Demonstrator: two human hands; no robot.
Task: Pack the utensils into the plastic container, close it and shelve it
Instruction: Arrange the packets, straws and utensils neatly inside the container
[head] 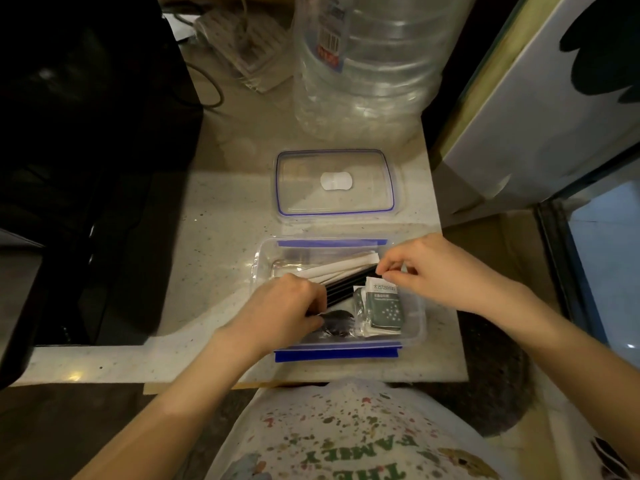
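Observation:
A clear plastic container [414, 327] with blue clips stands open on the counter near its front edge. Inside lie black chopsticks [349, 284], white paper-wrapped utensils [341, 266], a black plastic fork [337, 322] and green-and-white sachets [386, 310]. My left hand [282, 311] reaches into the left half and grips the near ends of the black chopsticks. My right hand [433, 268] is over the right half, with fingertips pinching the far ends of the chopsticks beside the sachets. The clear lid [334, 181], edged in blue, lies flat on the counter just behind the container.
A large clear water jug [363, 64] stands behind the lid. A dark sink basin [86, 202] drops away on the left. A white box [540, 109] leans at the right. A power strip and cable [242, 46] lie at the back of the counter.

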